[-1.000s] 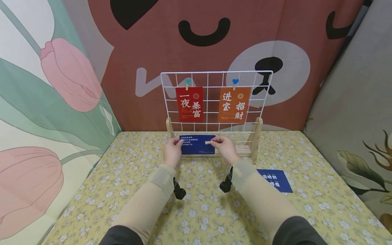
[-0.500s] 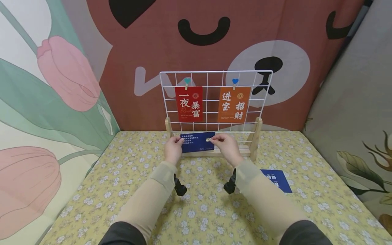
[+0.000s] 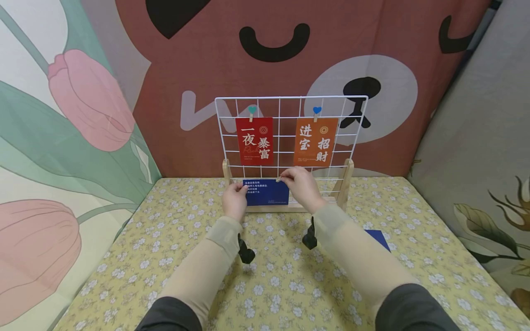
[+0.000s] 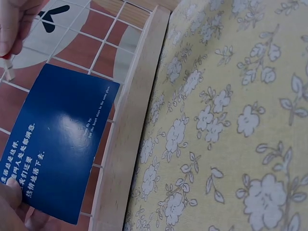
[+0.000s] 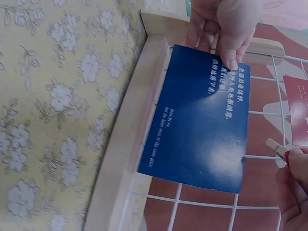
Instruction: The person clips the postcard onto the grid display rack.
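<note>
While my left hand (image 3: 234,202) pinches the blue card (image 3: 267,193) before the white grid (image 3: 279,136), my right hand (image 3: 304,188) has raised its pinched clip (image 5: 274,147) to just above the card's top edge. Unclipped, the card seems supported by my left alone.

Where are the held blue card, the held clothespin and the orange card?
Blue card (image 4: 62,144), left wrist view: middle of its printed face.
Clothespin (image 5: 275,147), right wrist view: its wooden end.
Orange card (image 3: 315,142), head view: middle of its front.
</note>
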Motion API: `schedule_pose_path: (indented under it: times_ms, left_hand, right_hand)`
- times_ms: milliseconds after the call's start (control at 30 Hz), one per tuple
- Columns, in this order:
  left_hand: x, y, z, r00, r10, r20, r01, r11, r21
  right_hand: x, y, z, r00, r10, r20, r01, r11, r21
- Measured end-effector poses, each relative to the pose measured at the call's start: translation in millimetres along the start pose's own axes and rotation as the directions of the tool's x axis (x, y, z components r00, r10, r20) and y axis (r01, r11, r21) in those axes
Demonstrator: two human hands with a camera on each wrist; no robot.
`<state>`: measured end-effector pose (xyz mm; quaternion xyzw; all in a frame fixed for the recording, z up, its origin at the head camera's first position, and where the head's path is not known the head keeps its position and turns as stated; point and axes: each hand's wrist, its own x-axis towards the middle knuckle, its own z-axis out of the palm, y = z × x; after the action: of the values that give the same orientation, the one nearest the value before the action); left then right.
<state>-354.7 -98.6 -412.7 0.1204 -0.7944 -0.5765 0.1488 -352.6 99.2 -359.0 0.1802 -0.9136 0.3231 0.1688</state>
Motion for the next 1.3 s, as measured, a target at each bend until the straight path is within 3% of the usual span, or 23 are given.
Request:
schedule_pose_path:
  times_ms: [167, 333, 800, 1300]
  left_hand:
    - [0.5, -1.6, 1.0, 1.000, 0.002, -0.010, -0.002, 1.000, -0.007]
    - [1.5, -2.8, 2.6, 0.999, 0.017, -0.030, -0.016, 0.999, 0.028]
    - [4.0, -5.3, 7.7, 0.997, 0.037, -0.064, -0.034, 0.998, 0.046]
    - [4.8, -7.0, 10.9, 0.996, 0.057, -0.072, -0.055, 0.998, 0.033]
  right_hand:
    - [7.7, -5, -1, 0.998, -0.044, 0.036, 0.046, 0.997, -0.065]
    - [14.8, -9, 5, 0.996, -0.066, 0.057, 0.070, 0.995, -0.071]
    - [25.7, -15, 21, 0.984, -0.176, 0.005, 0.175, 0.974, -0.143]
    - [32.4, -18, 29, 0.991, -0.112, 0.074, 0.126, 0.967, -0.220]
